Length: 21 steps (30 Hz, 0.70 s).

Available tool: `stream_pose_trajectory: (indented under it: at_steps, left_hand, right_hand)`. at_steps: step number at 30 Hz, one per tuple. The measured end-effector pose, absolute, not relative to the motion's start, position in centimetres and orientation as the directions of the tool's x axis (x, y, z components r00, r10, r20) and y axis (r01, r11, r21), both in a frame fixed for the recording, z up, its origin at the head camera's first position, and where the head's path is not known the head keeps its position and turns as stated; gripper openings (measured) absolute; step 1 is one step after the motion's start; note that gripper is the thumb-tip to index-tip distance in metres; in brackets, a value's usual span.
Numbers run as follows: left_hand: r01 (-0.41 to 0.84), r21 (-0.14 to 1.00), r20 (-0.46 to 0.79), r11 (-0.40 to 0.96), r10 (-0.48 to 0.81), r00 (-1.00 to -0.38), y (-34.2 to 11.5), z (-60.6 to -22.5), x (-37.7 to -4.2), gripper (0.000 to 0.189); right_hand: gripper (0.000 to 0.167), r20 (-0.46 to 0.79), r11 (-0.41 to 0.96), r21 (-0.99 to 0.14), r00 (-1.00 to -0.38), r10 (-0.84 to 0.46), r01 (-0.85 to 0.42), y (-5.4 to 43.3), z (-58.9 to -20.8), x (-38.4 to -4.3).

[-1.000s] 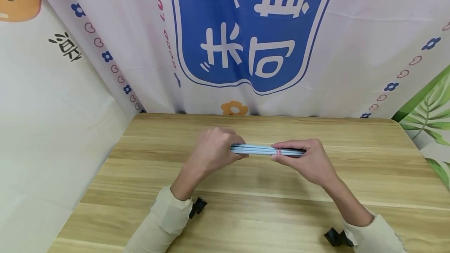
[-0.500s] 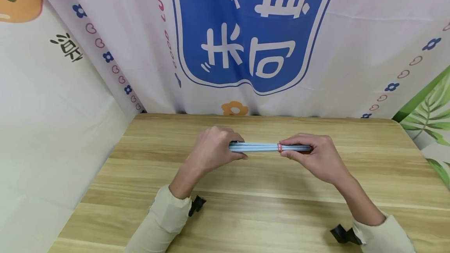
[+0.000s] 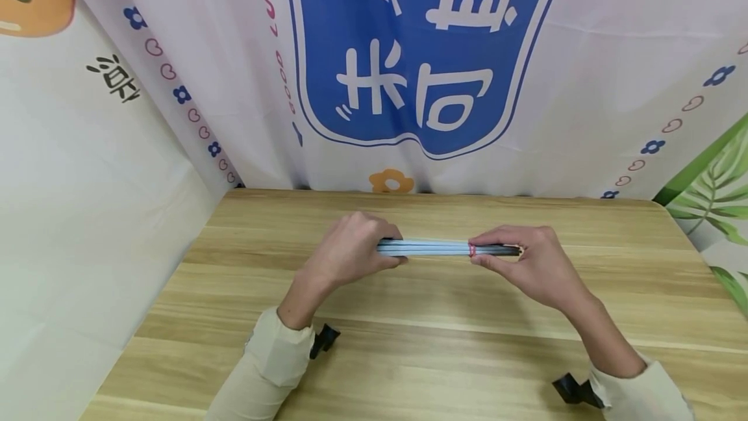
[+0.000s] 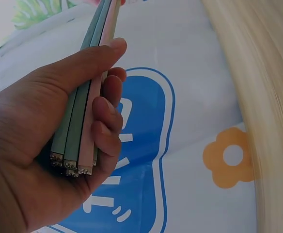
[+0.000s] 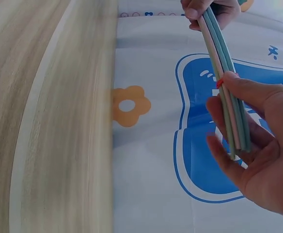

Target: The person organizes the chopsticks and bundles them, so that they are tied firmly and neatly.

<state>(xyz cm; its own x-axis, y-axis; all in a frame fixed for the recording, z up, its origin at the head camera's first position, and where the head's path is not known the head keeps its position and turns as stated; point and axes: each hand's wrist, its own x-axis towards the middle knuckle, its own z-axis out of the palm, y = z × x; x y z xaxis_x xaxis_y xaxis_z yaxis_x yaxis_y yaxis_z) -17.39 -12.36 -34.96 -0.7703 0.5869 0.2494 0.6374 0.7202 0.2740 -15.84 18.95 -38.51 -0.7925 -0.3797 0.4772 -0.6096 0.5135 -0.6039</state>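
Observation:
A bundle of slim pastel chopsticks (image 3: 432, 248) is held level above the table between both hands. Blue-green, pink and yellowish sticks show in the wrist views, with metallic ends at the left hand. My left hand (image 3: 350, 249) grips that end, thumb across the top and fingers curled beneath. Around the sticks toward their thinner end sits a red rubber band (image 5: 220, 83). With thumb and fingertips my right hand (image 3: 534, 264) pinches the bundle at the band. The thin ends reach past the band toward the right palm and look dark in the head view.
A wooden table (image 3: 409, 356) lies beneath the hands. Behind it hangs a white curtain (image 3: 584, 96) with a blue printed panel, meeting the table's back edge. Black mounts (image 3: 575, 390) show at both sleeve cuffs.
My right hand has moved right, and the red band now lies farther from the left hand, its dark stick ends more visible. The left hand has shifted slightly left, still gripping the chopsticks.

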Motion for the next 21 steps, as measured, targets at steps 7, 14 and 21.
stream_pose_trajectory:
  at_steps: [7, 14, 21]
  left_hand:
    - [0.675, 0.314, 0.242, 0.667, 0.631, -0.737, -11.8, -35.3, -17.3, 0.016]
    - [0.664, 0.358, 0.225, 0.656, 0.63, -0.743, -11.3, -35.3, -17.2, 0.018]
    - [0.666, 0.334, 0.27, 0.667, 0.609, -0.746, -11.6, -35.2, -17.3, 0.021]
  right_hand:
    - [0.022, 0.471, 0.432, -0.647, -0.775, -0.422, -0.628, 18.0, -38.6, -15.4]
    - [0.031, 0.413, 0.493, -0.62, -0.788, -0.456, -0.61, 17.5, -38.4, -15.2]
    - [0.026, 0.461, 0.549, -0.544, -0.773, -0.437, -0.635, 18.5, -37.9, -15.3]
